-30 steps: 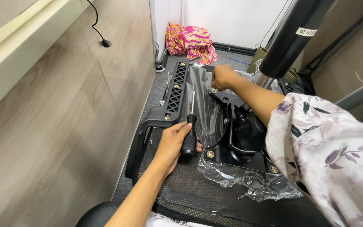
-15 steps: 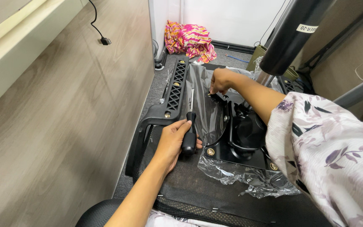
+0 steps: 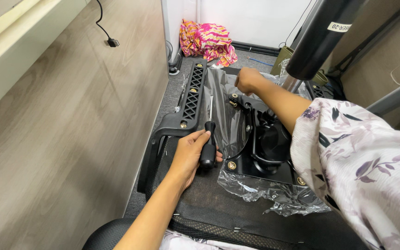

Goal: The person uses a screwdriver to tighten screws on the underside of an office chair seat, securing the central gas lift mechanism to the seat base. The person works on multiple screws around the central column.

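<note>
An upturned office chair seat [image 3: 218, 194] lies in front of me, with a black metal mechanism plate [image 3: 260, 153] resting on it. My left hand [image 3: 190, 153] grips the black handle of a screwdriver [image 3: 208, 148], whose thin shaft points away over clear plastic wrap. My right hand [image 3: 248, 79] reaches to the plate's far corner with fingers pinched together beside a brass bolt [image 3: 234, 98]. What it pinches is hidden. More brass bolts sit at the plate's near corners [image 3: 232, 165]. A black armrest bracket [image 3: 181, 115] runs along the seat's left side.
A wood-look cabinet panel [image 3: 70, 139] stands close on the left. Crumpled clear plastic [image 3: 274, 196] lies under the plate's near edge. A pink patterned cloth [image 3: 207, 39] is bunched by the far wall. A black pole [image 3: 320, 37] leans in at upper right.
My right hand has shifted slightly at the plate's far corner. My left hand has slid down a little with the screwdriver handle still in it.
</note>
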